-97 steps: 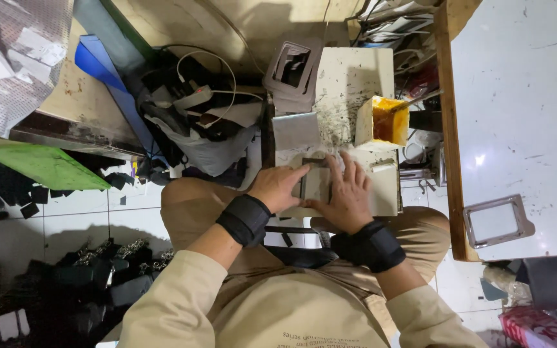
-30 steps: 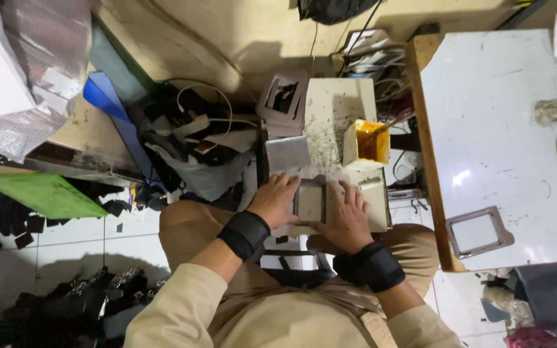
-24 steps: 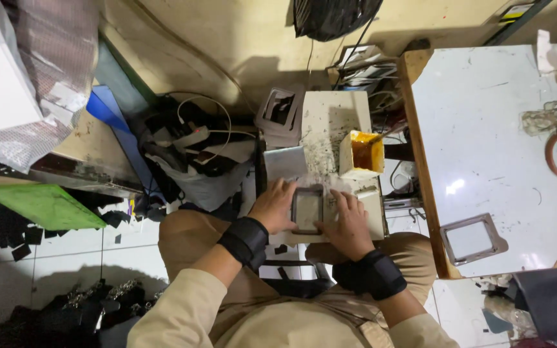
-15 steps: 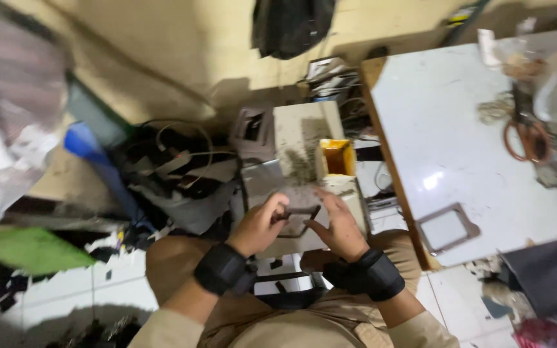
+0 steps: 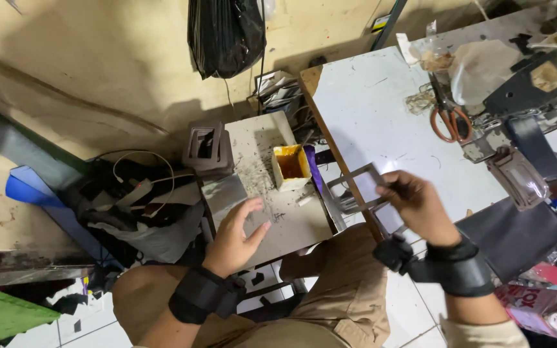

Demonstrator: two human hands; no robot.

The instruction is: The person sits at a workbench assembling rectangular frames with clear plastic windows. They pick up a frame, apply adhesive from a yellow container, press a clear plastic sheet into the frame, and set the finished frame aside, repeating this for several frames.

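The grey rectangular frame (image 5: 356,190) hangs pinched at one corner in my right hand (image 5: 420,206), stretching leftward from the grip over the white table's (image 5: 369,109) edge, while my left hand (image 5: 236,235) hovers spread and empty above the small stand (image 5: 285,222).

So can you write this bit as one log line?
right hand: holds grey frame | left hand: open over small table | yellow tub: on table

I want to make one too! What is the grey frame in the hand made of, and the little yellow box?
The thin grey rectangular frame, pinched by the right hand, looks like stiff card or leather-like board: flat, matt, cut edges. I can't tell which. The small yellow open box looks like cardboard, with folded walls and a brownish stained inside, maybe from glue.
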